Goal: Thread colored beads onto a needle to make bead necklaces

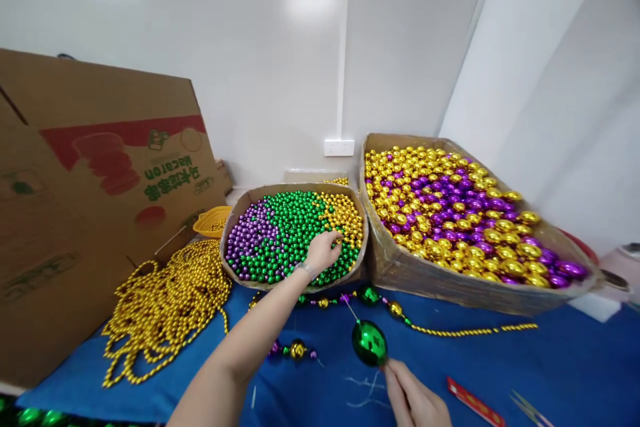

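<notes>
My left hand (324, 252) reaches into a cardboard tray (226, 270) of small purple, green and gold beads. Its fingers are bent together at the edge of the gold beads (345, 213); whatever they pinch is hidden. Low in the view, my right hand (417, 400) grips the lower end of a thin needle (353, 309). A large shiny green bead (370, 343) sits on that needle, just above my fingertips. Behind it lies a strung bead garland (395, 309) of mixed colours, and a short beaded piece (297, 349) rests left of it.
A large box (425, 273) of gold and purple beads stands at the right. Gold bead strands (170, 307) are heaped at left, by a yellow basket (213, 221) and a big carton (100, 180). A red strip (475, 401) and tweezers (530, 408) lie on the blue cloth (425, 360).
</notes>
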A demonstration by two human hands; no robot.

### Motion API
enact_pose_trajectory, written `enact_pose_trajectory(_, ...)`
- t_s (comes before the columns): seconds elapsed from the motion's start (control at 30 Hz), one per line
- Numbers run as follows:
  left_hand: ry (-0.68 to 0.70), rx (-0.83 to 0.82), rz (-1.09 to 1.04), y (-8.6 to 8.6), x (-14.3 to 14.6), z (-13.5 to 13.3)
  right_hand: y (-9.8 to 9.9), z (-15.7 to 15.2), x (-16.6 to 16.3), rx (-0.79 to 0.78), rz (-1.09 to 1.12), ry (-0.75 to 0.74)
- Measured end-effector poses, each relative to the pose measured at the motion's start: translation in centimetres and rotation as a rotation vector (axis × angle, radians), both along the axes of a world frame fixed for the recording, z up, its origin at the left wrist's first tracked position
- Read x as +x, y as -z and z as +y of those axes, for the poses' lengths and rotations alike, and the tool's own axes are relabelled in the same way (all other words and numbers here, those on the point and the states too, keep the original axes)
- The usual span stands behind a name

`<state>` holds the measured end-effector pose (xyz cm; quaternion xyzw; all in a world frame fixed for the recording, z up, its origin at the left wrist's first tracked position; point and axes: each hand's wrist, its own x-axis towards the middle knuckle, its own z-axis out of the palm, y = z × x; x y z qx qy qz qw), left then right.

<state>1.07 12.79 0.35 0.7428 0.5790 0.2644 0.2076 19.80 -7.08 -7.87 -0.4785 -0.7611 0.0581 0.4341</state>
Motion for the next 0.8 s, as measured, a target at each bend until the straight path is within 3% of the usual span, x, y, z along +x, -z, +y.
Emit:
enact_pose_trajectory(0.07, 0.061, -0.043, -0.175, 0.0, -0.6, -2.3, -0.4, 0.0, -0.1, 0.013, 0.023, 0.014)
enact_pose_trajectory(0.23, 0.188, -0.409, -1.14, 0.8, -2.0, -7.8, -1.0, -0.1, -0.5, 0.004, 0.043, 0.033)
enact_pose_trajectory(0.33, 0.194, -0.46, -1.304, 1.2, -2.4, -9.7, -0.9, -0.3, -0.7, 0.013, 0.051, 0.023)
enact_pose_trajectory(0.57, 0.223, -0.35, -1.123, 1.1, -1.6, -12.3, -1.3, -0.4, 0.7, -0.07, 0.084, 0.094)
enact_pose_trajectory(0.67, 0.4, -0.407, -0.878, 2.1, 0.3, -14.5, -3.3, -0.2, 2.1, -0.184, 0.112, 0.079)
enact_pose_trajectory(0.8, 0.694, -0.531, -0.513, 6.0, 5.2, -17.7, -5.7, 0.5, 4.6, -0.356, 0.107, 0.104)
